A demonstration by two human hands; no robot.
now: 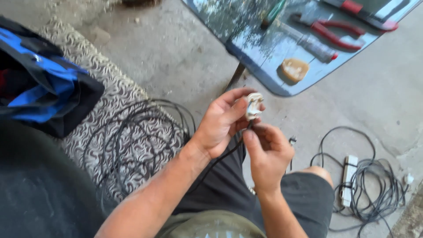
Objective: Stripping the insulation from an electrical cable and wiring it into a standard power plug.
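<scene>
Hands meet above the person's lap: the left hand [222, 123] pinches a white plug [253, 105] between thumb and fingers, while the right hand [268, 152] closes its fingertips on the black cable [220, 158] just beneath it. Black wire [132, 132] coils over a patterned cushion [105, 88], red-handled pliers [337, 33] lie on a glass table [264, 79], and a white power strip [349, 178] rests on the concrete floor [379, 97].

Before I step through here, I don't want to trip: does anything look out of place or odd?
Yes. Black cable lies in loose coils on the patterned seat and tangles around a white power strip on the concrete floor. The left hand holds a white plug that looks opened up; the right hand pinches its black cable.
</scene>
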